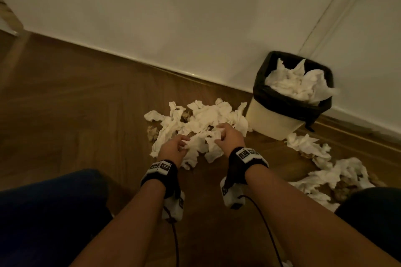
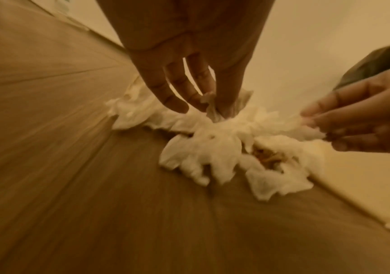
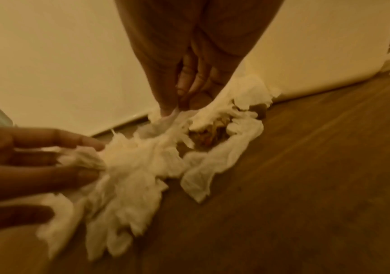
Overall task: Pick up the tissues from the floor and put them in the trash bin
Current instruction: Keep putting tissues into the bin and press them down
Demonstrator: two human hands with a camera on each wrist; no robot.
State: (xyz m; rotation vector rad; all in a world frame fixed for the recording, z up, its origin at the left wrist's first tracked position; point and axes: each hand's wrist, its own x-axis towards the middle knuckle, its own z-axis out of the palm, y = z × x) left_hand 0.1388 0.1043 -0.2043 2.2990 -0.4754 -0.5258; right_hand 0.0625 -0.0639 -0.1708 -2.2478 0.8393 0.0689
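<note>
both arms reach fwd, left hand [image 1: 173, 147] & right hand [image 1: 230, 138] pinching w/ curled fingers.

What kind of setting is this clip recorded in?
Probably a room in a home, seen at floor level: a wood-patterned floor meets a plain pale wall at a baseboard, with a small lined trash bin by the wall and tissues scattered around.

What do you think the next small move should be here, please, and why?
Probably close both hands and lift the bunch. The left hand and right hand already pinch tissue at the near edge of the pile of tissues on the floor, so the grip seems begun. The trash bin stands just right of the pile, already heaped, so a modest handful looks wiser.
</note>
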